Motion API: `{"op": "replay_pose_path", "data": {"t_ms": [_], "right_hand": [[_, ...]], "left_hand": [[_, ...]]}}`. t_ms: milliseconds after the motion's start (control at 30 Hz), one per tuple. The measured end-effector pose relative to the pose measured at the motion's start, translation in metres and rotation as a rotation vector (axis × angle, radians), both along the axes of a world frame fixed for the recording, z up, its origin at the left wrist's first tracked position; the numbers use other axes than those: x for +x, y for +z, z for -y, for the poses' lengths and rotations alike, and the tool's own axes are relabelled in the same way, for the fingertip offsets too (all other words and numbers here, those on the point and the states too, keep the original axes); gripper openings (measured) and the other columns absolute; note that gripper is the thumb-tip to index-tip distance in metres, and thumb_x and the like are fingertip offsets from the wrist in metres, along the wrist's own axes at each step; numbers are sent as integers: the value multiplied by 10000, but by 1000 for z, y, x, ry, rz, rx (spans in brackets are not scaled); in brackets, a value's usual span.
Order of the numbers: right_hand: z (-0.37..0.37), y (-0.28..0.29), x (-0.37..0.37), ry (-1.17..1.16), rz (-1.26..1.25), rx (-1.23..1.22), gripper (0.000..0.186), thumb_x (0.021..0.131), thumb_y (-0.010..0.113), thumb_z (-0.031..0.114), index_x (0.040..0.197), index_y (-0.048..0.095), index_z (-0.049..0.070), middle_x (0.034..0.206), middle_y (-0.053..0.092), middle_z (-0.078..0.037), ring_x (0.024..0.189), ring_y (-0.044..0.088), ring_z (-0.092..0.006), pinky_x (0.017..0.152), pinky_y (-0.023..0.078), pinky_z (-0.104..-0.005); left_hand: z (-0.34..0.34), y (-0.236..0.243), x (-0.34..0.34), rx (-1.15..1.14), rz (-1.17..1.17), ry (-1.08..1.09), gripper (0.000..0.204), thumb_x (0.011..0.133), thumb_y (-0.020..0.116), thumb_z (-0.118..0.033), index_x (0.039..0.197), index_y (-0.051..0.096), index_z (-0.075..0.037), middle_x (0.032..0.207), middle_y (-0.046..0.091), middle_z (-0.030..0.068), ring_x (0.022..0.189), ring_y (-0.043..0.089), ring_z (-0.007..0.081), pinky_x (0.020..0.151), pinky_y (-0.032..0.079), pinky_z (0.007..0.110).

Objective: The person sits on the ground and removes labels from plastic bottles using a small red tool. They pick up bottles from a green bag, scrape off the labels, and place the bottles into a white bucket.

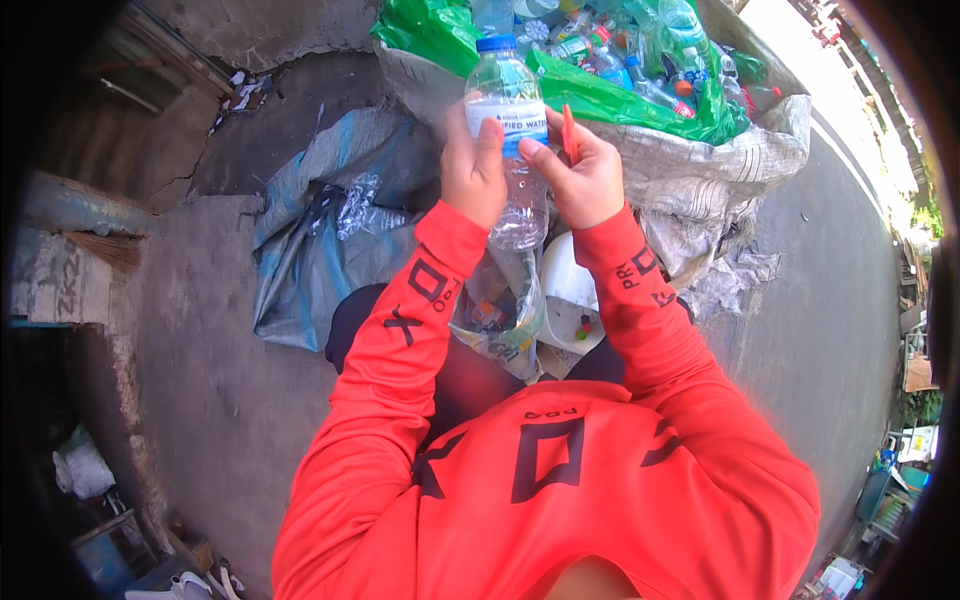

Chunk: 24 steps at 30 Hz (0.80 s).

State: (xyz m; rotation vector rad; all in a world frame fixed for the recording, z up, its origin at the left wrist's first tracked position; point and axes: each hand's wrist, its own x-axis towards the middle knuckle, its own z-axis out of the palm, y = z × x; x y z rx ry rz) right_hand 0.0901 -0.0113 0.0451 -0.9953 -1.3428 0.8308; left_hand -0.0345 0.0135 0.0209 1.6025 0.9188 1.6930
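Now: left hand [474,178] has its grip tight on the clear bottle [510,130] | right hand [590,178] grips it too, with a thin orange thing [570,136] poking up there | bottle is between both hands, blue cap [497,43] on, near a big sack [778,140] of bottles [658,94]

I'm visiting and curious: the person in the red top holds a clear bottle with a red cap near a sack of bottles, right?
Not quite: the head view shows the cap is blue, not red. The person in the red top does hold a clear bottle near a sack of bottles.
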Motion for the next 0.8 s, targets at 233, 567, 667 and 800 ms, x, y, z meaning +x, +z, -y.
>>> {"op": "replay_pose_path", "data": {"t_ms": [233,567,667,800], "right_hand": [[7,-3,-11,-191,152,44,310,800,611,142,1072,596,-6,741,654,-147,653,643,-166,614,489,-287],[-7,-3,10,-345,362,26,192,841,563,196,764,598,23,560,513,-162,488,520,-291,493,411,-346],[-1,3,14,-237,208,91,158,825,577,160,776,590,10,601,538,-148,528,532,-291,522,425,-331],[3,0,13,-265,308,251,93,775,614,89,786,575,5,680,569,-131,599,557,-291,567,442,-322]], "left_hand": [[10,3,6,-48,-78,130,476,915,432,-376,1207,367,-6,966,587,215,865,602,326,729,461,383],[3,-9,7,-169,26,-53,538,862,527,-436,1159,399,-5,979,586,156,856,582,220,743,458,331],[5,-6,7,-257,140,-160,558,828,596,-411,1147,404,5,976,579,125,851,562,168,743,460,302],[-1,-13,2,-353,201,-272,629,762,698,-334,1166,366,16,992,563,112,863,553,142,736,468,282]]}}
